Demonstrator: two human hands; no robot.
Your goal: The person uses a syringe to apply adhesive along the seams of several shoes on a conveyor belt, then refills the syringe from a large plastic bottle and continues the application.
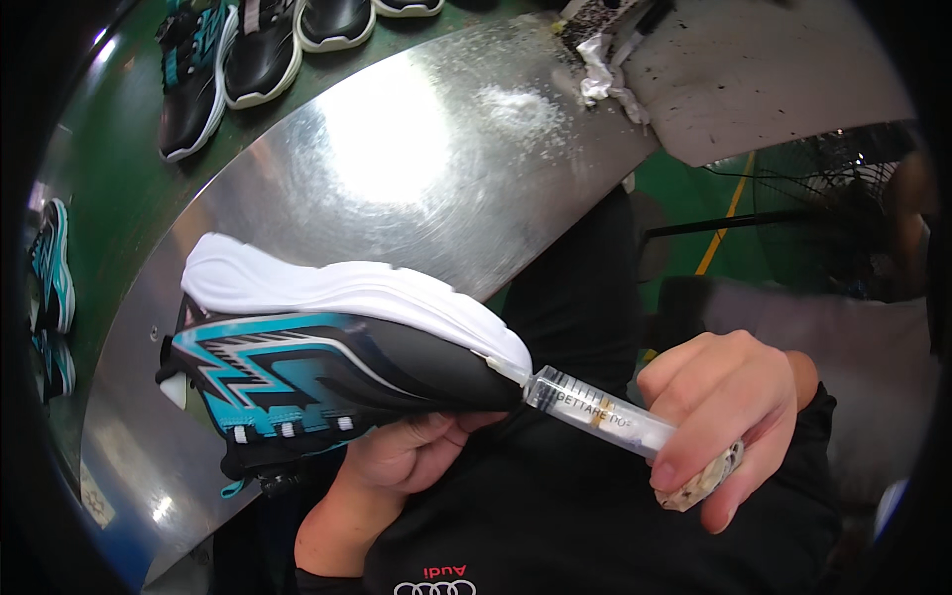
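Observation:
A black and turquoise sports shoe [397, 362] lies on its side in the air over the metal table, its white sole [347, 285] turned up and away from me. My left hand [412, 454] grips it from below, fingers partly hidden behind the upper. In my right hand [729, 412] is a clear plastic syringe [595, 412], with fingers wrapped round its rear end. A wad of stained whitish wrapping [702, 481] shows at the plunger end under my palm. The syringe's thin tip [501, 367] meets the line between sole and upper at the shoe's right end.
A shiny metal table [268, 198] curves behind the shoe, with white residue [521, 111] on it. Crumpled white tissue [600, 74] lies at its far right corner. Several shoes [263, 55] stand on a green surface at the far left. A fan [828, 203] is at the right.

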